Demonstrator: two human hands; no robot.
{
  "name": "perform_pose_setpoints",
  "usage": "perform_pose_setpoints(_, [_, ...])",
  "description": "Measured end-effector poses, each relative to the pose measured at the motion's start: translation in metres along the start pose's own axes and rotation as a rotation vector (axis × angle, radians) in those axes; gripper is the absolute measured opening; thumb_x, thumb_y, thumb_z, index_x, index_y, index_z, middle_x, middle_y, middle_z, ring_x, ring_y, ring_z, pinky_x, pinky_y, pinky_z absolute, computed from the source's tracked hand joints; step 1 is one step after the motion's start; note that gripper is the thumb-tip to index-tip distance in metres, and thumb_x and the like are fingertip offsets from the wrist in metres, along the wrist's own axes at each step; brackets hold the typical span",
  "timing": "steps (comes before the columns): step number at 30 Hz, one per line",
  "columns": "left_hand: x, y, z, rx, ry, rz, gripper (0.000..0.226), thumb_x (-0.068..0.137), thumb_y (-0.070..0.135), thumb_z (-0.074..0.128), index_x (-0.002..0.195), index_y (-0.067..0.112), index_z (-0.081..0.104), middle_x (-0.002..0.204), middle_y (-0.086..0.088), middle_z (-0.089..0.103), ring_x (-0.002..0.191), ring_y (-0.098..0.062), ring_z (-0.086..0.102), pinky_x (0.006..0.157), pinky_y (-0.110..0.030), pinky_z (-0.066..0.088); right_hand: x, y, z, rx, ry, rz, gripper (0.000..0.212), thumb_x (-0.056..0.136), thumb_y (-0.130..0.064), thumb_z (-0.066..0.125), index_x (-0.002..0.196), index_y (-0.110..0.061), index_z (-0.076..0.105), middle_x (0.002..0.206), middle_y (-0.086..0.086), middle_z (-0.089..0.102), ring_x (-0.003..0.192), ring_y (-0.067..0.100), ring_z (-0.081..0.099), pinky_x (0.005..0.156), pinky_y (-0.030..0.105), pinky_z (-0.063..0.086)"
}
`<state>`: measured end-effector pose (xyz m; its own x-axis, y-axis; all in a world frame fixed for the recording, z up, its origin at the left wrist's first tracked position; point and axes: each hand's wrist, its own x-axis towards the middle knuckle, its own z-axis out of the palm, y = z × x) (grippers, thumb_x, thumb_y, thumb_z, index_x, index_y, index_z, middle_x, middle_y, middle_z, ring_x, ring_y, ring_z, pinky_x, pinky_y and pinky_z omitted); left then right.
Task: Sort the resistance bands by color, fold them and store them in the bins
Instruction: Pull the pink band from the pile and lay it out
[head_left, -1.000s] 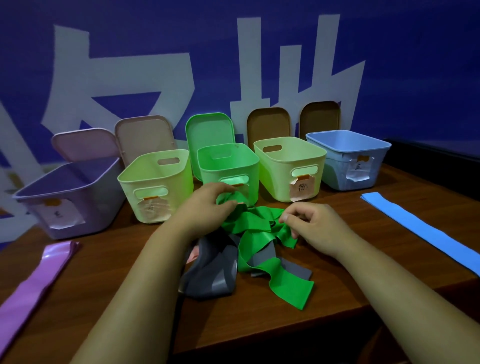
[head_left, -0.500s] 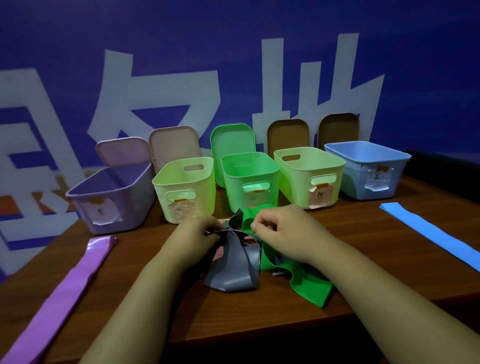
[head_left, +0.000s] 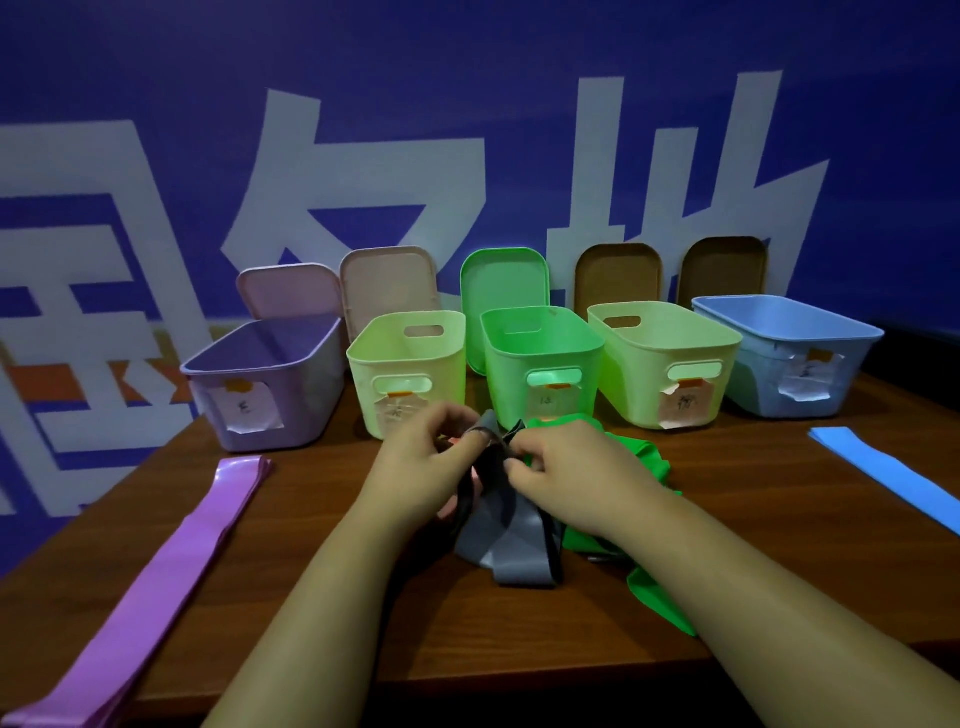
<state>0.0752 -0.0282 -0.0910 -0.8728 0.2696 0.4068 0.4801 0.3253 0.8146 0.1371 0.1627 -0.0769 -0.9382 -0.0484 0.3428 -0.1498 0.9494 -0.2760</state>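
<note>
Grey band: crumpled, was at the middle of the desk in front of the green bin; its upper fold was lifted and its lower loop rested on the wood. Left grip: fingers and thumb were curled and pinched on the upper fold. Right grip: fingers were curled and pinched on the same fold, just beside the left. Green band: lay tangled under and to the right of the right grip, touching the grey band, with one tail trailing toward the desk's front edge. Purple band: lay flat and long on the left of the desk, well apart from the heap. Blue band: lay flat at the far right, cut off by the frame. Other bins, all open, stood in one row at the back with the green bin: purple bin, left pale green bin, right pale green bin, blue bin; each bore a paper label, writing unreadable. Lids: five stood upright behind the bins against the blue wall
</note>
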Motion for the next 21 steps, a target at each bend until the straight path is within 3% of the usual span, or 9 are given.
perform_pose_setpoints(4, [0.0,0.002,-0.005,-0.203,-0.051,-0.037,0.023,0.096,0.017,0.073,0.115,0.029,0.07,0.106,0.006,0.076,0.1,-0.01,0.073,0.077,-0.019,0.056,0.004,0.004,-0.002,0.138,0.095,0.091,0.022,0.09,-0.047,0.056,0.096,-0.032,0.072,0.068,-0.004,0.065,0.069,0.018,0.062,0.062,0.039,0.053])
perform_pose_setpoints(8, [0.004,-0.007,-0.006,-0.237,-0.04,-0.083,0.025,0.095,0.025,0.078,0.118,0.031,0.07,0.106,0.004,0.075,0.101,-0.026,0.074,0.083,-0.035,0.057,0.01,0.004,-0.008,0.238,0.183,0.149,0.013,0.09,-0.038,0.064,0.086,-0.03,0.074,0.064,-0.005,0.063,0.063,0.015,0.059,0.059,0.038,0.048])
perform_pose_setpoints(12, [0.008,-0.016,-0.007,-0.17,0.032,-0.119,0.046,0.085,0.044,0.087,0.124,0.033,0.066,0.112,0.006,0.069,0.105,-0.014,0.07,0.084,-0.029,0.056,0.014,0.004,-0.016,0.263,0.267,0.156,0.013,0.092,-0.035,0.067,0.086,-0.029,0.076,0.063,-0.008,0.062,0.066,0.013,0.058,0.059,0.035,0.047])
perform_pose_setpoints(15, [0.009,-0.02,-0.009,0.002,0.041,-0.076,0.054,0.087,0.061,0.078,0.131,0.031,0.064,0.124,0.014,0.064,0.113,-0.005,0.062,0.092,-0.034,0.056,0.02,0.007,-0.023,0.27,0.362,0.175,0.016,0.094,-0.033,0.064,0.091,-0.025,0.077,0.068,-0.007,0.066,0.072,0.017,0.062,0.065,0.036,0.052])
perform_pose_setpoints(17, [0.012,-0.021,-0.009,0.095,0.074,-0.1,0.049,0.095,0.064,0.064,0.13,0.029,0.066,0.128,0.011,0.064,0.117,-0.009,0.062,0.096,-0.037,0.054,0.026,0.011,-0.029,0.288,0.413,0.212,0.019,0.096,-0.032,0.06,0.094,-0.025,0.078,0.073,-0.005,0.071,0.074,0.019,0.065,0.066,0.036,0.054])
perform_pose_setpoints(19, [0.014,-0.026,-0.009,0.226,0.104,-0.162,0.042,0.102,0.053,0.06,0.133,0.026,0.066,0.132,0.003,0.067,0.122,-0.019,0.063,0.1,-0.039,0.052,0.031,0.015,-0.032,0.315,0.425,0.252,0.021,0.098,-0.027,0.058,0.094,-0.024,0.078,0.072,-0.005,0.073,0.073,0.015,0.066,0.064,0.032,0.051])
perform_pose_setpoints(21, [0.014,-0.035,-0.008,0.424,0.051,-0.23,0.042,0.099,0.04,0.064,0.138,0.025,0.063,0.137,-0.005,0.066,0.126,-0.027,0.06,0.104,-0.043,0.052,0.034,0.019,-0.03,0.297,0.354,0.297,0.021,0.1,-0.025,0.058,0.106,-0.026,0.078,0.078,-0.007,0.075,0.073,0.007,0.066,0.062,0.027,0.046])
